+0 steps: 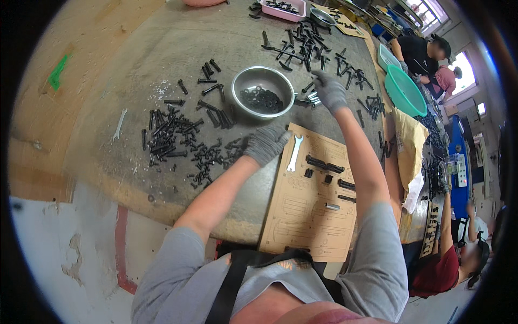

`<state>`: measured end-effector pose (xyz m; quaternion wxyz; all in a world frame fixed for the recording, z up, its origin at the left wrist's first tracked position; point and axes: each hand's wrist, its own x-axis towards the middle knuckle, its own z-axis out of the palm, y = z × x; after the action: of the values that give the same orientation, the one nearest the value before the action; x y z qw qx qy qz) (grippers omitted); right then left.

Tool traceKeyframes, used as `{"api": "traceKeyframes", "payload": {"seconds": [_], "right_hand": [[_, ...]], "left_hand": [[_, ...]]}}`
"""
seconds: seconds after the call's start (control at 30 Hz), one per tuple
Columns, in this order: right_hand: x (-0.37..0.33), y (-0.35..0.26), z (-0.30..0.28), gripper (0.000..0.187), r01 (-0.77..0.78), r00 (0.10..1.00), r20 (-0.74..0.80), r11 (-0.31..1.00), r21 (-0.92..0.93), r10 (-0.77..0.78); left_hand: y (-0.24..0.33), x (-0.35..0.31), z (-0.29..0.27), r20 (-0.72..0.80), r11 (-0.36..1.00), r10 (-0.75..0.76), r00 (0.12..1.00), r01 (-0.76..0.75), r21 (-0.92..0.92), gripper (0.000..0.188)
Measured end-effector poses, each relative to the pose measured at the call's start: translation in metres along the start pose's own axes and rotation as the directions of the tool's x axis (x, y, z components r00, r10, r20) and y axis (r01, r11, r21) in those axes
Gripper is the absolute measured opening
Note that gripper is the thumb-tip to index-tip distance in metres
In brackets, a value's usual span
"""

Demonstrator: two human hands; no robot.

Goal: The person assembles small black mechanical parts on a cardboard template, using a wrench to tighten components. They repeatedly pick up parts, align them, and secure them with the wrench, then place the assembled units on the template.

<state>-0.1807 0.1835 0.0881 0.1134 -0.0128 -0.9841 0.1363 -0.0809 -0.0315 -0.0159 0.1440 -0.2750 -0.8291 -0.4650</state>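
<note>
My left hand (pixel 264 144), in a grey knit glove, rests palm down with loosely extended fingers at the top left edge of a tan board (pixel 280 216). My right hand (pixel 330 90), also gloved, reaches past the bowl with fingers pointing forward; nothing shows in it. Beside its fingers lie several short silver tubes (pixel 314 98). Between my hands and a little farther off stands a steel bowl (pixel 240 81) of small black rings (pixel 261 100). The printed board carries an open-ended wrench (pixel 295 153), black bolts (pixel 325 164) and a silver tube (pixel 332 206).
Black bolts (pixel 167 132) lie heaped on the left, near another wrench (pixel 120 125). T-shaped black parts (pixel 307 46) spread across the far side. Along the right are a brown paper bag (pixel 408 146) and a green basin (pixel 402 92). Other people work beyond, including one person (pixel 418 56) in black.
</note>
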Motion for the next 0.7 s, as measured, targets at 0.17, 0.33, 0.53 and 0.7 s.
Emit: {"api": "traceKeyframes", "payload": {"seconds": [0.17, 0.33, 0.53, 0.7], "right_hand": [[0.096, -0.018, 0.064, 0.053, 0.172, 0.985, 0.057, 0.921, -0.350, -0.163], [0.142, -0.029, 0.099, 0.070, 0.058, 0.995, 0.095, 0.893, -0.446, -0.018], [0.149, -0.033, 0.088, 0.073, 0.083, 0.950, 0.306, 0.898, -0.433, 0.059], [0.156, -0.011, 0.109, 0.059, -0.081, 0.947, 0.273, 0.949, -0.304, 0.168]], "left_hand": [[0.001, 0.008, 0.001, 0.206, 0.994, -0.056, 0.977, 0.034, 0.108, 0.042], [-0.001, 0.007, 0.002, 0.338, 0.994, -0.104, 0.935, 0.082, 0.078, 0.041], [0.002, 0.008, -0.001, 0.359, 0.992, -0.117, 0.926, 0.092, 0.085, 0.038], [0.004, 0.008, -0.004, 0.304, 0.994, -0.112, 0.946, 0.107, 0.034, 0.038]]}}
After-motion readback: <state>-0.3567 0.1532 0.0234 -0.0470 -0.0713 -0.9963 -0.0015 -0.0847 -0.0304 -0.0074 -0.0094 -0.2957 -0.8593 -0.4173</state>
